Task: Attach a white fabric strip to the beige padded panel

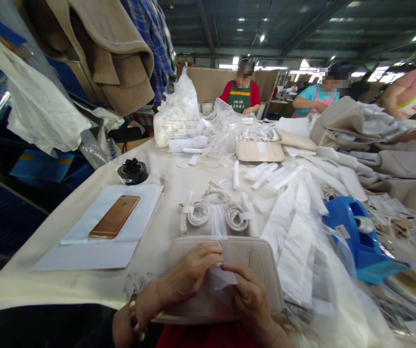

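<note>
Letters like "OIILUN" on a co-worker's green apron (239,102); other print too blurred to read

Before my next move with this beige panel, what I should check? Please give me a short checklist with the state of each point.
1. Left hand and right hand both pinch the clear film: ok.
2. Beige padded panel lies flat under the hands: ok.
3. Film sits straight on the panel: cannot tell, the hands hide it.
4. Two white coils sit beyond the panel, apart from the hands: ok.
5. Blue dispenser stands apart from the hands: ok.
6. Gold phone lies on pale blue paper, away from the hands: ok.
</note>
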`<state>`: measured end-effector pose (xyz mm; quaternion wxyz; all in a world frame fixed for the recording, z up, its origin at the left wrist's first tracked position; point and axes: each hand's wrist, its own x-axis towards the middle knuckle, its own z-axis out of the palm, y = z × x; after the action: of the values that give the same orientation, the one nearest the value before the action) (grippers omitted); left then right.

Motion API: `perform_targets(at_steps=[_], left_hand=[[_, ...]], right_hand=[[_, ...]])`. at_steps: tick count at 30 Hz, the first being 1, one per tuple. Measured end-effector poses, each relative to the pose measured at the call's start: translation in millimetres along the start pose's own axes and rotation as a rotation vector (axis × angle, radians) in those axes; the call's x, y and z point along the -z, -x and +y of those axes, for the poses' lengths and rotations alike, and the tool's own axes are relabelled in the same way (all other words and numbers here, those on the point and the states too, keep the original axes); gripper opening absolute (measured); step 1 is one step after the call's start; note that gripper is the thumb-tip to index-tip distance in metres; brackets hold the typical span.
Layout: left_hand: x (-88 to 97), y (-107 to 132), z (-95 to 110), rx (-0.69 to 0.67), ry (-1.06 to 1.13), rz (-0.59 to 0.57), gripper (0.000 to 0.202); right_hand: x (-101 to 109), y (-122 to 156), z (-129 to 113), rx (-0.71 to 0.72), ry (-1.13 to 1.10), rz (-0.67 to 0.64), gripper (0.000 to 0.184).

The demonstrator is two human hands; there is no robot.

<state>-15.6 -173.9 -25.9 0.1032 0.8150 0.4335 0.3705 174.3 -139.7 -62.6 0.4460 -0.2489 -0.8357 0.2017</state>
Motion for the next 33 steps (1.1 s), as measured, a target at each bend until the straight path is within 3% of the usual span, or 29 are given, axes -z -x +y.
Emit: perform_targets(at_steps=[2, 5, 8, 12, 19, 28, 33], left_hand=[[3.6, -4, -4, 0.051, 0.001, 0.09, 0.045], [-1.3, -12, -13, 0.112, -0.072, 0.244, 0.029], [-13.3, -17, -20, 0.074, -0.139, 0.279, 0.019], [-24.5, -14, -18, -0.017, -0.205, 0.23, 0.018], [-24.3, -9, -12, -0.062, -0.294, 0.141, 0.016], [-26.1, -6, -4, -0.043, -0.36, 0.071, 0.021], [-24.5, 0, 0, 0.083, -0.39, -0.143, 0.04]], right_hand=[[1, 0, 0, -0.004, -0.015, -0.015, 0.046], [3, -2, -1, -0.011, -0.029, -0.025, 0.048], [4, -3, -1, -0.018, -0.048, -0.052, 0.047], [5, -1, 3, -0.011, -0.066, -0.108, 0.045], [7, 2, 7, 0.015, -0.05, -0.214, 0.035], [-8, 15, 26, 0.085, -0.067, -0.189, 0.026], [-4, 32, 18, 0.104, -0.026, -0.229, 0.019]])
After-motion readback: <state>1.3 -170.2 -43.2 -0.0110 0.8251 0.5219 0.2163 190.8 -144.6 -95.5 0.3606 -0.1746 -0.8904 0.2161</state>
